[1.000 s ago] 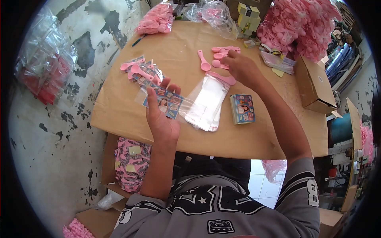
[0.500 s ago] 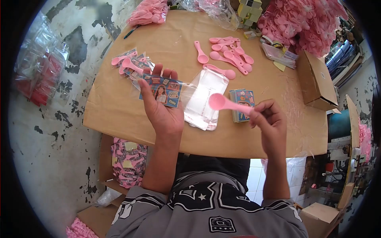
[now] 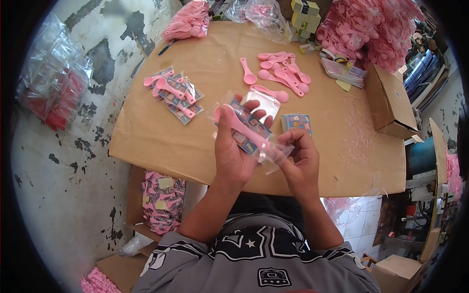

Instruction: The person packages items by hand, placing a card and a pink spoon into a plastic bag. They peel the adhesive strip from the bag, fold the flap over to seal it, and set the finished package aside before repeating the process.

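Observation:
My left hand (image 3: 230,158) holds a clear plastic bag with a printed blue card (image 3: 243,143) and a pink measuring spoon (image 3: 246,130); its thumb presses on the spoon's bowl. At the handle end, my right hand (image 3: 303,168) pinches the open end of the clear plastic bag (image 3: 280,152). Whether the spoon lies fully inside is hard to make out. Behind my left fingers is a stack of flat clear bags (image 3: 264,103), partly hidden. A stack of printed cards (image 3: 296,124) sits just beyond my right hand.
Packed spoons with cards (image 3: 177,95) are piled at the left of the table (image 3: 220,63). Loose pink spoons (image 3: 286,73) lie at the back middle. A cardboard box (image 3: 391,102) stands at the right edge, by a big heap of pink spoons (image 3: 369,29).
My hands have come together. The spoon has moved left from my right hand onto the card and bag in my left hand, and my right hand now pinches the bag's end.

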Demonstrator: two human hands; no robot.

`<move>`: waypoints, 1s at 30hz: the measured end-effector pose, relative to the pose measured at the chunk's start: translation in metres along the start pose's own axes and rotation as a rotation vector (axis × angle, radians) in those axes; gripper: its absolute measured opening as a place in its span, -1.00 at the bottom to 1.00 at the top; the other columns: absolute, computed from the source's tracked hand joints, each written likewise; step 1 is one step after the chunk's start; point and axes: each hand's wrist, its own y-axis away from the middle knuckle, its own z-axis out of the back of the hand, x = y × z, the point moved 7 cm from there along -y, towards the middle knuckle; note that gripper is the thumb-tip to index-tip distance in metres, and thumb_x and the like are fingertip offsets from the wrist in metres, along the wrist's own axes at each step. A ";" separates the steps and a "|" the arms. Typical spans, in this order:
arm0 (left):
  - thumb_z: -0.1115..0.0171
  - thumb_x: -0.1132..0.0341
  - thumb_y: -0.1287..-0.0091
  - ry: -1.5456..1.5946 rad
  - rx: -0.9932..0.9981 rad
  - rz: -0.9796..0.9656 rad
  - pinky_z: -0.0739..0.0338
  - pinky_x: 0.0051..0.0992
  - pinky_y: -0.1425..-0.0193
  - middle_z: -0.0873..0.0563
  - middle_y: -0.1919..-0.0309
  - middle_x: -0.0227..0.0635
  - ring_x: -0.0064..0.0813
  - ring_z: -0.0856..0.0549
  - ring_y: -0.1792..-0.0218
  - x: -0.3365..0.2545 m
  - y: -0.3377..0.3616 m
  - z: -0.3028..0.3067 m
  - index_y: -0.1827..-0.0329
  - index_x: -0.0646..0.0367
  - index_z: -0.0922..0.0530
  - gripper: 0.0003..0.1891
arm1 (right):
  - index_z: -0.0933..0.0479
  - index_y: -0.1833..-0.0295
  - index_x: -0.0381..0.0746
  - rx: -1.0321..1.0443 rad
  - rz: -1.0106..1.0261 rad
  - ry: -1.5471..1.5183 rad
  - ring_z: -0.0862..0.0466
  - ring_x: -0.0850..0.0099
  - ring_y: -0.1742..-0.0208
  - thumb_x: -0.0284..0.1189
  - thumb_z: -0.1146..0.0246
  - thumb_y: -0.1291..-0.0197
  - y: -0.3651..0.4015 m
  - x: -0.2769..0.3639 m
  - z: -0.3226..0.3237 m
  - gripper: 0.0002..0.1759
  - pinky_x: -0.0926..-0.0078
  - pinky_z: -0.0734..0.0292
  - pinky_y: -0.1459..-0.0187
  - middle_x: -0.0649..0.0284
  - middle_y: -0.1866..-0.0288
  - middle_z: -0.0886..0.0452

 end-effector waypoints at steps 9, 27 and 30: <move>-0.07 0.14 -0.70 -0.087 0.030 0.141 -0.54 -0.10 -0.52 -0.65 -0.29 -0.13 -0.27 -0.67 -0.31 0.003 -0.007 -0.002 -0.47 0.12 -0.39 -0.59 | -0.68 -0.23 -0.13 -0.074 0.565 0.445 -0.61 0.24 -0.14 -0.43 -0.62 -0.02 0.002 0.045 -0.006 -0.42 0.31 -0.57 -0.11 0.12 -0.26 -0.62; 0.12 0.04 -0.74 -0.098 0.074 0.422 -0.34 -0.12 -0.65 -0.41 -0.56 -0.06 -0.18 -0.41 -0.59 -0.010 0.003 -0.023 -0.68 0.22 -0.15 -0.40 | -0.85 -0.03 0.22 0.210 0.733 0.719 -0.33 0.00 -0.64 -0.32 -0.49 -0.05 -0.023 0.068 -0.029 -0.63 0.01 -0.33 -0.55 0.21 -0.62 -0.44; 0.10 0.03 -0.74 -0.157 0.098 0.503 -0.34 -0.14 -0.65 -0.34 -0.60 -0.03 -0.18 -0.36 -0.61 -0.007 0.009 -0.021 -0.68 0.20 -0.14 -0.39 | -0.85 0.03 0.18 0.232 0.754 0.660 -0.35 0.00 -0.63 -0.38 -0.48 -0.06 -0.024 0.070 -0.028 -0.67 0.04 -0.37 -0.51 0.21 -0.61 -0.46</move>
